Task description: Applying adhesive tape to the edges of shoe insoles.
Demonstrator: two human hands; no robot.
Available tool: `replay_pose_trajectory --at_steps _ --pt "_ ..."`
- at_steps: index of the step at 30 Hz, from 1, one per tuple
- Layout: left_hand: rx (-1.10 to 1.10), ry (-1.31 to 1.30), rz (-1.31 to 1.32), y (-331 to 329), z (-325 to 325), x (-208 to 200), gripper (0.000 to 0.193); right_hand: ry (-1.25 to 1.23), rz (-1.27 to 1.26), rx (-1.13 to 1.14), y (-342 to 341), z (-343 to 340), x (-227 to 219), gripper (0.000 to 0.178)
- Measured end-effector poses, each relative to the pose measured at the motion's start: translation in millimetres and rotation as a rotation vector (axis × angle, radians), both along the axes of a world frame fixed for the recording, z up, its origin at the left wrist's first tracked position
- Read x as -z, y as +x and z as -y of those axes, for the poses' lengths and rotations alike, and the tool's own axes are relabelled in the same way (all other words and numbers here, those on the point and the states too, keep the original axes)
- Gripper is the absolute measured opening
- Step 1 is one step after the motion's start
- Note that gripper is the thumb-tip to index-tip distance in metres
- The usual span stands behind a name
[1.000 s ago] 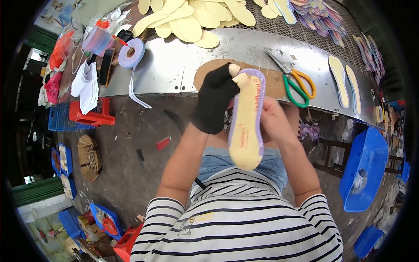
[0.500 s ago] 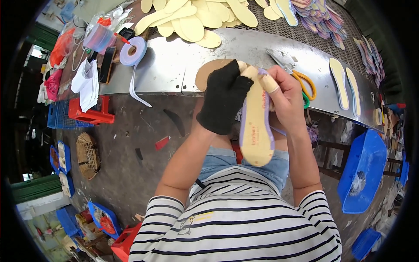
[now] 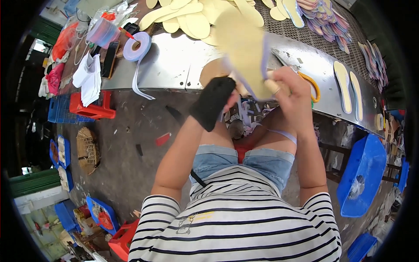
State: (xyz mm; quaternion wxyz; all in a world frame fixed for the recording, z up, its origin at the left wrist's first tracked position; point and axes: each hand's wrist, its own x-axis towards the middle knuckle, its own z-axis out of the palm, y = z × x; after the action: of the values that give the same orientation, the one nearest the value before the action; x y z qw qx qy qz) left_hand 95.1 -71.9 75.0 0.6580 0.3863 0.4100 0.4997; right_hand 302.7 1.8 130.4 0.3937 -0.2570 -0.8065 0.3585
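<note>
A pale yellow insole [image 3: 244, 50] with lilac edging is held up over the metal bench edge, blurred by motion, its wide end pointing away. My left hand [image 3: 214, 101], in a black fingerless glove, is closed at its lower left edge; the fingertips are partly hidden. My right hand [image 3: 293, 94], with tape wrapped on its fingers, pinches the lower right edge. A lilac strip [image 3: 283, 134] runs across my thigh below that hand. Just beyond the hands lies a brown rounded pad [image 3: 210, 70]. Scissors with a yellow handle [image 3: 312, 85] lie right of the right hand.
Plain yellow insoles [image 3: 194, 22] are heaped at the back, edged ones [image 3: 325, 24] at back right. Two edged insoles [image 3: 343, 85] lie at right. A lilac tape roll [image 3: 145, 40], phone [image 3: 110, 59] and white papers [image 3: 89, 81] sit left. A blue tub [image 3: 362, 174] stands right.
The insole has swung from hanging toward my lap to pointing away over the bench. My left hand has moved down and turned; my right hand has shifted slightly right and down.
</note>
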Motion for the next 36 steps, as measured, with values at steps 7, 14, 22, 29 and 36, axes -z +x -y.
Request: replay_pose_trajectory --at_steps 7,14,22,29,36 --pt "-0.363 0.098 -0.260 41 10 -53 0.021 -0.647 -0.228 -0.112 6 19 14 0.009" --pt "-0.268 0.082 -0.311 49 15 -53 0.021 -0.545 -0.209 -0.071 6 7 9 0.015" --pt "-0.627 0.109 -0.119 43 -4 -50 0.020 -0.818 -0.280 -0.027 9 15 11 0.017" --pt "-0.497 -0.042 -0.065 47 -2 -48 0.012 -0.613 -0.235 -0.063 19 18 22 0.016" --pt "-0.379 0.012 -0.122 59 -6 -36 0.018 -0.661 -0.226 0.108 49 3 36 0.015"
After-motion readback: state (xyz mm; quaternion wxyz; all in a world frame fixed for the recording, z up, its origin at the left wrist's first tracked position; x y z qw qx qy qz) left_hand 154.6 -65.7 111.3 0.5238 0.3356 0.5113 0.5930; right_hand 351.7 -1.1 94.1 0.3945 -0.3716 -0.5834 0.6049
